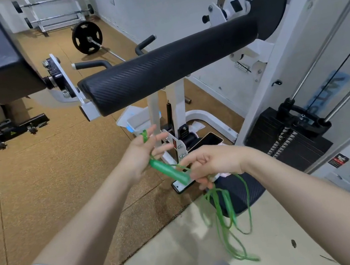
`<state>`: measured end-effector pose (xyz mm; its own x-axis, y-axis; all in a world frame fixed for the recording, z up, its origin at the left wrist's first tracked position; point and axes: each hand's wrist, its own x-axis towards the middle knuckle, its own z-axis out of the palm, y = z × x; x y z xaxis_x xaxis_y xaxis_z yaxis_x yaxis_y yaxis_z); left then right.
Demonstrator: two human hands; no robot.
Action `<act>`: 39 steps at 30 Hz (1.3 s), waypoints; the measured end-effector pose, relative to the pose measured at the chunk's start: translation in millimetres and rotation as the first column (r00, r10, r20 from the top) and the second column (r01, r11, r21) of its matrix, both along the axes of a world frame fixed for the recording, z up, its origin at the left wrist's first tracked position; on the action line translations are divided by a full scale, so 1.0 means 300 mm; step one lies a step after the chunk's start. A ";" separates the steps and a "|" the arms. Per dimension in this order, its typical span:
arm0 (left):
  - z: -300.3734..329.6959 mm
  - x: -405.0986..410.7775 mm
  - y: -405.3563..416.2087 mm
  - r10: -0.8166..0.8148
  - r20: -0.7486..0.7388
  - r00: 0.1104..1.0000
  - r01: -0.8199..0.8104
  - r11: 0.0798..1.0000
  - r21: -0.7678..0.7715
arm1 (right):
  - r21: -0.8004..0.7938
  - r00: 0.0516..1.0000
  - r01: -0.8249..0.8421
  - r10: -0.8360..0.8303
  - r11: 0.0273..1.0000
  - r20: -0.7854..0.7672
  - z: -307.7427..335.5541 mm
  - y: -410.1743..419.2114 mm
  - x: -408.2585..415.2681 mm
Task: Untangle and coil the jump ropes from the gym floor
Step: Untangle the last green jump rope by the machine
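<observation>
A green jump rope hangs between my hands in front of a gym machine. Its green handle (169,170) slants down from my left hand (142,152), whose fingers are spread and carry a turn of green cord over the index finger. My right hand (209,163) grips a bunch of the green cord just right of the handle's lower end. From that hand several loose loops of cord (226,211) dangle toward the pale floor; they look blurred.
A long black padded roller (172,65) of the machine crosses just beyond my hands. A weight stack (286,139) and cable rods stand at right. Two phones (208,140) lie by the machine's base. A barbell plate (87,38) and rack sit far back on the brown floor.
</observation>
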<state>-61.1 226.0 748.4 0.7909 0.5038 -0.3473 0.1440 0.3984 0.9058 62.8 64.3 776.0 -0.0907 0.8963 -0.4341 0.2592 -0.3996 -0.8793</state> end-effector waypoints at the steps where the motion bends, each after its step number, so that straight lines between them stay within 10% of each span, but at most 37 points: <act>1: -0.006 0.004 -0.006 -0.074 -0.037 0.997 0.077 0.995 0.064 | 0.006 1.000 0.008 -0.008 1.000 -0.014 0.011 -0.006 0.012; 7: 0.055 0.008 -0.079 -0.516 -0.319 0.795 0.602 0.735 0.312 | 0.009 0.981 0.193 -0.193 0.981 -0.036 -0.008 -0.054 0.071; 11: 0.058 0.033 -0.114 -0.348 -0.603 0.718 0.696 0.358 0.622 | 0.148 0.924 0.377 -0.381 0.914 0.000 -0.017 -0.058 0.084; 14: 0.028 0.039 -0.108 -0.198 -0.482 0.854 0.487 0.632 0.603 | 0.086 0.944 0.329 -0.330 0.940 -0.013 -0.019 -0.081 0.111; 17: 0.010 0.026 -0.061 -0.113 -0.179 0.977 0.127 0.990 0.066 | 0.083 0.947 0.320 -0.321 0.944 -0.010 -0.051 -0.121 0.137; 23: 0.009 -0.009 -0.038 0.133 0.178 0.975 0.003 0.793 -0.609 | -0.033 0.881 0.465 -0.466 0.885 -0.083 -0.140 -0.154 0.165; 33: -0.012 -0.049 -0.009 0.617 0.148 0.773 -0.348 0.607 -0.715 | 0.018 0.690 0.704 -0.677 0.710 -0.255 -0.178 -0.088 0.110; 39: 0.012 -0.080 0.033 0.584 0.275 0.764 -0.241 0.653 -0.718 | -0.152 0.674 0.738 -0.710 0.657 0.203 -0.176 -0.006 0.062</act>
<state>-85.2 236.1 752.2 0.6908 0.6234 -0.3663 -0.5282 0.7810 0.3332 81.3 62.6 723.2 0.6115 0.5437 -0.5748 -0.0984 -0.6685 -0.7371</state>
